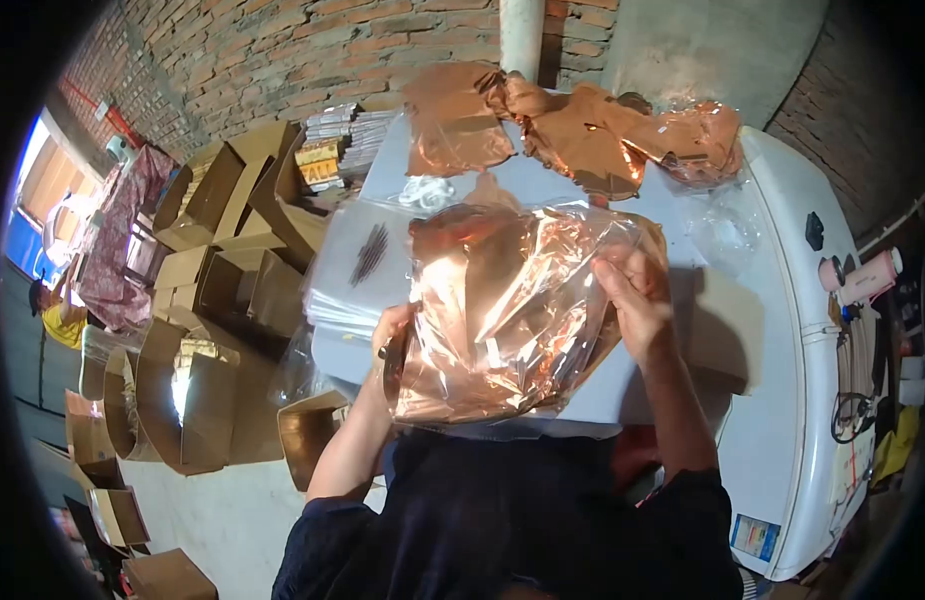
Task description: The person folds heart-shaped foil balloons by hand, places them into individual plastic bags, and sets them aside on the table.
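While you stand at the white counter [782, 300], your two hands hold a clear plastic bag filled with shiny copper-coloured foil pieces [502, 310] up above it. Your left hand [390, 335] grips the bag's lower left edge and your right hand [637, 300] pinches its upper right side. More crumpled copper foil [582, 130] lies at the counter's far end, with open brown cardboard boxes [222, 290] on the floor to your left.

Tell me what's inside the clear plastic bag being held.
Shiny copper-coloured foil pieces fill the clear bag, held by left hand and right hand. Their shapes are obscured by folds and glare.
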### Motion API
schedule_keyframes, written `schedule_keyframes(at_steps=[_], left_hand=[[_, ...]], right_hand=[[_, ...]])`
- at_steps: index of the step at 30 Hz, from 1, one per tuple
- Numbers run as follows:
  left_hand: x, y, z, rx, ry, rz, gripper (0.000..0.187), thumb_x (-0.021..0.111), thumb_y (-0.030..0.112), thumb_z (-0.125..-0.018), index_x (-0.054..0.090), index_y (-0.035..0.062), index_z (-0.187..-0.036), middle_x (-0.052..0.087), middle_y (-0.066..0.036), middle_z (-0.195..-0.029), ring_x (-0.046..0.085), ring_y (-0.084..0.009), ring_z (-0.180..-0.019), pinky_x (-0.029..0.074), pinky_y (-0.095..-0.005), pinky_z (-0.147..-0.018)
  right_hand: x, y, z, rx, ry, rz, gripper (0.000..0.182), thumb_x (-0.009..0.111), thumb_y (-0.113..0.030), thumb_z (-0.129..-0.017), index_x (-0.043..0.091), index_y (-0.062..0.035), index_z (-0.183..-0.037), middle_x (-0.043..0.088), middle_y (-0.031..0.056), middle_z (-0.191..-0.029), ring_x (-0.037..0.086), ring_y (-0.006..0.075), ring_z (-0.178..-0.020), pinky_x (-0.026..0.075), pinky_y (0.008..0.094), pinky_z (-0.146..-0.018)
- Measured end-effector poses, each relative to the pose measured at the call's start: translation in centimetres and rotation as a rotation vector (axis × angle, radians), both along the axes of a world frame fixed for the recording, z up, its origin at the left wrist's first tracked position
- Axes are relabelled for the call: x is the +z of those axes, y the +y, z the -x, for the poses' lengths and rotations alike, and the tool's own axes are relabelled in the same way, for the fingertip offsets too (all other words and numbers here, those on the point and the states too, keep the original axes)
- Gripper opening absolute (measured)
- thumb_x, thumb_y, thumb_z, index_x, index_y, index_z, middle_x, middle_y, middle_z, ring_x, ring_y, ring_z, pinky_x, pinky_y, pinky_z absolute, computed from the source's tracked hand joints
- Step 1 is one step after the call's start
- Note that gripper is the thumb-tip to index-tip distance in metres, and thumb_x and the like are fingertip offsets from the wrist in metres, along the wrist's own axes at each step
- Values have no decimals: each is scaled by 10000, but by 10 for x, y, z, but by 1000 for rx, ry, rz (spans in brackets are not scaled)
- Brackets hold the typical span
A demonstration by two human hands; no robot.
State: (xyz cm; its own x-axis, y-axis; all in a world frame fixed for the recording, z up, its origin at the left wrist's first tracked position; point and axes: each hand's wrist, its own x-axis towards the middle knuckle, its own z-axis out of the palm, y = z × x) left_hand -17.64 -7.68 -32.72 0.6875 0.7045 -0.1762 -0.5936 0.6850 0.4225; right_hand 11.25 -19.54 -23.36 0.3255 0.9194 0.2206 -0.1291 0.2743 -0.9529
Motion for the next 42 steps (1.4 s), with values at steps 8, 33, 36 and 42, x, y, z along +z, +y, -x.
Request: schedule_keyframes(at_steps=[8,33,36,42], left_hand=[[45,-40,83,45,346,-499,720,622,432,-916,357,21,-1444,523,-115,-1338,498,-246,-1246,392,-382,-1061],[38,-47,170,524,842,-446,373,481,345,-1006,647,14,-965,643,-53,-922,599,-118,-851,490,-259,-766],[40,-43,171,481,770,-413,368,483,341,-1007,647,15,-964,641,-55,-915,582,-99,-808,477,-235,-744],[30,-36,151,429,786,-554,383,484,349,-1005,647,2,-998,645,-53,-933,571,-102,-829,458,-244,-748]], right_hand=[[-5,6,69,94,26,14,163,609,-86,-939,634,20,-1059,656,49,-962,591,103,-884,462,253,-835],[-31,35,114,226,-26,209,168,516,-175,-995,543,-13,-962,497,12,-665,522,101,-586,430,246,-567],[-31,30,109,217,-56,166,208,487,-197,-1009,546,3,-995,567,59,-791,577,131,-672,471,261,-618],[-57,33,152,278,-350,103,214,596,-189,-957,582,-4,-1063,657,100,-935,624,136,-765,494,270,-645]])
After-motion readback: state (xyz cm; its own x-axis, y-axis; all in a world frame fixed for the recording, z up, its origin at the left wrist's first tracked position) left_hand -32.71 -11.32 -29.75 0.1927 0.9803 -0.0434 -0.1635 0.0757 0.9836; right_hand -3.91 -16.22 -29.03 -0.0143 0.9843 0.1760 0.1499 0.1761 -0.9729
